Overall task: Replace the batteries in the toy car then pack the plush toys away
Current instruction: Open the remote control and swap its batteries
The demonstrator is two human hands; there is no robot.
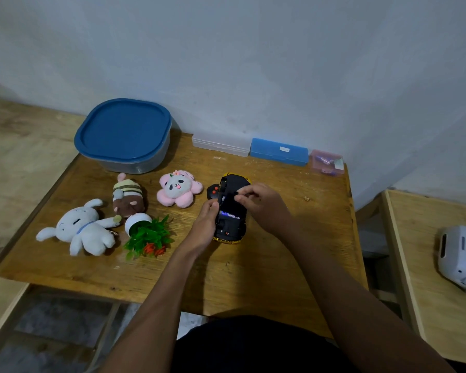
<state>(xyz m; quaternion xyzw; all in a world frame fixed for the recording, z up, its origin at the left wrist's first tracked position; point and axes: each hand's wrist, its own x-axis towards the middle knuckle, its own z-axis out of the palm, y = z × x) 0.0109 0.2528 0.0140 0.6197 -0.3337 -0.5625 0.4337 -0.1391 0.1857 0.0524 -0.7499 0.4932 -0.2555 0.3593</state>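
Observation:
The toy car (230,211) lies upside down on the wooden table (280,265), black underside up, yellow body showing at both ends. My left hand (205,224) grips its left side. My right hand (261,204) reaches over the car, fingertips pinched at the battery compartment; a battery shows inside it. Three plush toys lie to the left: a white rabbit (84,230), a brown and striped plush (128,196) and a pink panda flower (178,188).
A lidded blue container (124,133) stands at the back left. A black remote (213,192) lies beside the car. Clear (221,145), blue (279,152) and pink (326,161) small boxes line the wall. A tipped fake plant (145,232) lies by the rabbit. A white device (460,254) sits far right.

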